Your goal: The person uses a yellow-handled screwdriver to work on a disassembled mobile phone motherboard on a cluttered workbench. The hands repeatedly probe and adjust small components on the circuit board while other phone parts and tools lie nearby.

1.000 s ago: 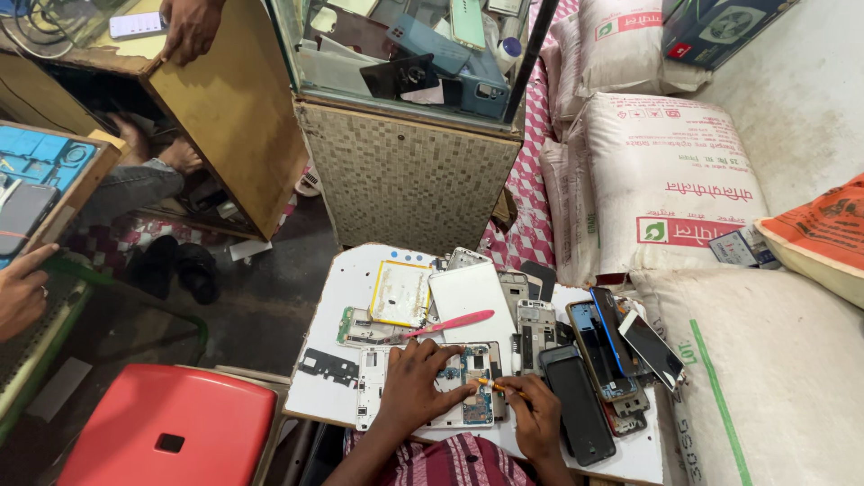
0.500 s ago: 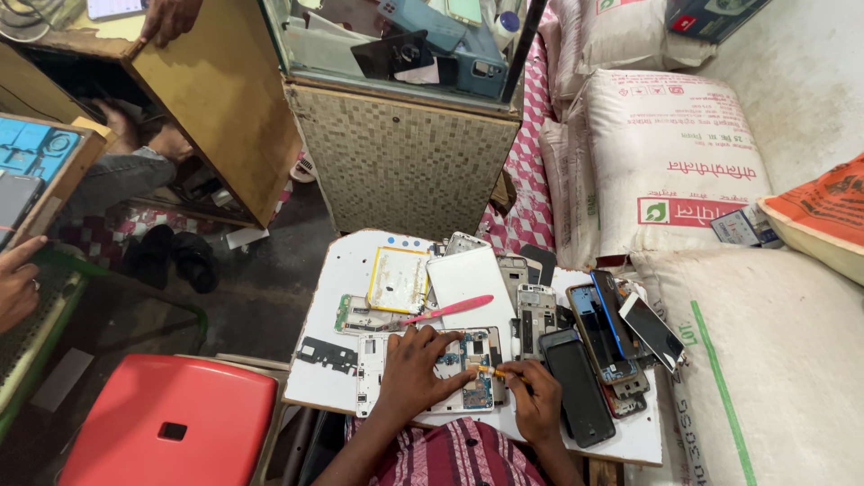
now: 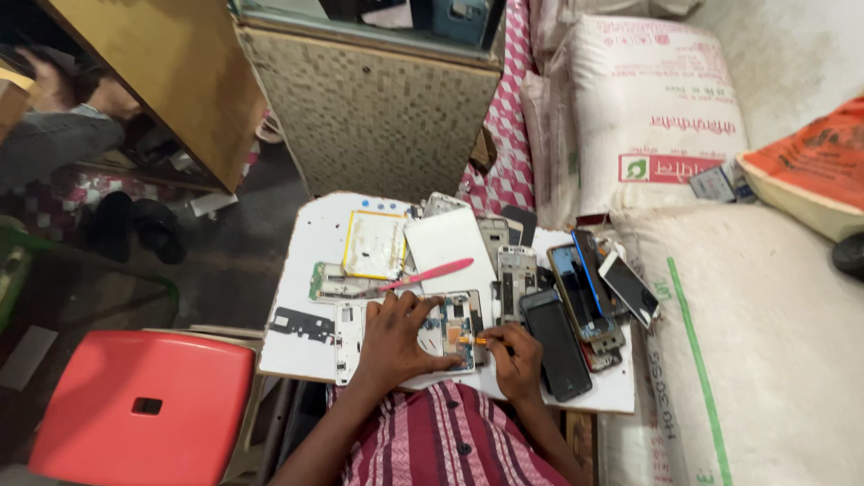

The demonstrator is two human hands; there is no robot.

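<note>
My left hand point(image 3: 399, 337) lies flat on an opened phone body point(image 3: 452, 326), pressing it down on the white work board point(image 3: 306, 252). Its inner parts face up. My right hand point(image 3: 517, 360) grips a small orange-handled screwdriver point(image 3: 483, 341), whose tip points left at the phone's lower right corner. A pink plastic pry tool point(image 3: 430, 273) lies just beyond my left fingers. A green circuit board point(image 3: 335, 283) and a white phone frame point(image 3: 347, 330) rest to the left of my left hand.
Several phones point(image 3: 576, 297) and a white back panel point(image 3: 447, 243) crowd the board's right half. A red stool point(image 3: 139, 405) stands at the lower left. White filled sacks point(image 3: 738, 351) rise on the right, a tiled counter point(image 3: 369, 117) ahead, and another person's leg point(image 3: 54, 144) far left.
The view has dropped and drawn closer to the board. My hands have stayed on the opened phone, with the right hand and its screwdriver shifted slightly at the phone's corner.
</note>
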